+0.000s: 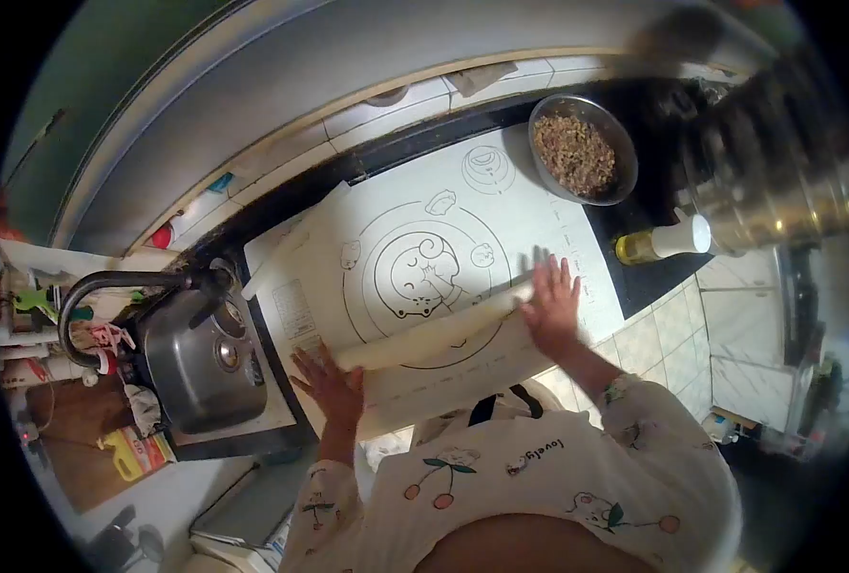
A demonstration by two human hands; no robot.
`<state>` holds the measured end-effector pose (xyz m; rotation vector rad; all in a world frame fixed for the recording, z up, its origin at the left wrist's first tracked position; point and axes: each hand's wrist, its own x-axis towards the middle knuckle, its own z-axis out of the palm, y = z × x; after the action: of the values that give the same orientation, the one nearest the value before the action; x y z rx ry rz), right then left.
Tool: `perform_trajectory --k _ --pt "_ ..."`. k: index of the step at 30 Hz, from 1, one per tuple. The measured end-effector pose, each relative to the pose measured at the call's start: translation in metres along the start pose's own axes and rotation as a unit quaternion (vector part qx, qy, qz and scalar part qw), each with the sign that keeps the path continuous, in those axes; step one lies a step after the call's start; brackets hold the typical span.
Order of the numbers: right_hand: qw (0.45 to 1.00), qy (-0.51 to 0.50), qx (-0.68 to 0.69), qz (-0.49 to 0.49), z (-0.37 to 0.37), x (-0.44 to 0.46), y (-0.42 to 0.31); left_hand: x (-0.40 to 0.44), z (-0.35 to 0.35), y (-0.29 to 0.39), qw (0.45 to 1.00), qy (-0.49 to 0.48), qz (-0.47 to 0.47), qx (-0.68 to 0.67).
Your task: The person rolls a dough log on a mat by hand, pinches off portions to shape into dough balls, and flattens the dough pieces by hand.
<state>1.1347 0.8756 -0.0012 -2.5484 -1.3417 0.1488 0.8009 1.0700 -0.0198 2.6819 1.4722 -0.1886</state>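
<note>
A long pale roll that looks like dough (434, 334) lies slantwise across the front part of a white printed kneading mat (558, 229). At its left end, my left hand (329, 384) rests with its fingers spread. My right hand (551, 307) lies at the other end, palm down and fingers stretched out. Neither hand is wrapped round the roll; both seem to touch its ends. Part of each end is hidden under the palms. Black circles and a cartoon figure show on the mat behind the roll.
A metal bowl (623, 153) of chopped filling stands at the mat's back right corner. Beside it on the black counter are an oil bottle (639, 246) and a large transparent container (777, 162). A steel sink (190, 382) with a black faucet (109, 280) is at the left.
</note>
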Motion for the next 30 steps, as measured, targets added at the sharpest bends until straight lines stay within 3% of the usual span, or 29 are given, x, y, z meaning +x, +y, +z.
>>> perform_trajectory --k 2,3,4,5,7,8,10,13,15,18,21,23,24,25,26,30 --pt "1.000 0.004 0.022 -0.021 0.009 0.007 -0.053 0.009 -0.017 0.058 0.998 -0.048 -0.031 0.019" --pt "0.997 -0.022 0.049 -0.047 0.016 0.012 -0.079 0.010 -0.007 0.084 0.988 0.029 0.085 -0.123" --pt "0.991 0.042 0.011 -0.124 0.040 0.019 -0.093 0.014 0.005 0.105 0.939 0.106 0.197 -0.260" --pt "0.974 0.103 -0.028 -0.198 0.064 0.024 -0.103 0.026 0.011 0.121 0.961 0.101 0.173 -0.189" --pt "0.990 0.002 0.071 -0.125 0.059 0.066 -0.113 0.071 0.009 0.137 0.983 0.088 0.137 -0.086" --pt "0.992 0.013 0.084 -0.088 0.055 0.087 -0.118 0.093 0.005 0.134 0.988 0.074 0.124 -0.056" --pt "0.993 0.051 0.085 -0.065 0.061 0.126 -0.122 0.130 -0.015 0.134 0.977 0.146 0.071 -0.140" --pt "0.982 0.100 0.101 -0.122 0.053 0.128 -0.119 0.133 -0.017 0.126 0.966 0.193 0.119 -0.127" --pt "0.974 0.068 0.102 -0.192 0.039 0.072 -0.106 0.084 -0.012 0.123 0.968 0.125 0.191 -0.104" --pt "0.971 -0.055 0.094 -0.214 0.042 -0.010 -0.078 -0.001 0.005 0.115 0.963 0.089 0.240 -0.084" --pt "0.960 -0.019 0.103 -0.259 0.044 0.019 -0.071 0.026 -0.006 0.120 0.978 0.017 0.208 -0.020" --pt "0.971 -0.010 0.144 -0.190 0.031 0.063 -0.081 0.076 -0.027 0.126 0.986 -0.028 0.143 -0.081" --pt "0.990 0.002 0.049 -0.136 0.042 0.085 -0.086 0.096 -0.019 0.118 0.987 0.024 0.124 -0.100" --pt "0.993 -0.008 0.065 -0.097 0.038 0.101 -0.086 0.117 -0.003 0.107 0.984 0.077 0.105 -0.119" --pt "0.993 -0.018 0.066 -0.098 0.035 0.098 -0.085 0.127 0.006 0.106 0.978 0.127 0.089 -0.139" --pt "0.980 -0.090 0.033 -0.174 0.013 0.035 -0.064 0.041 -0.003 0.111 0.980 0.065 0.188 0.016"
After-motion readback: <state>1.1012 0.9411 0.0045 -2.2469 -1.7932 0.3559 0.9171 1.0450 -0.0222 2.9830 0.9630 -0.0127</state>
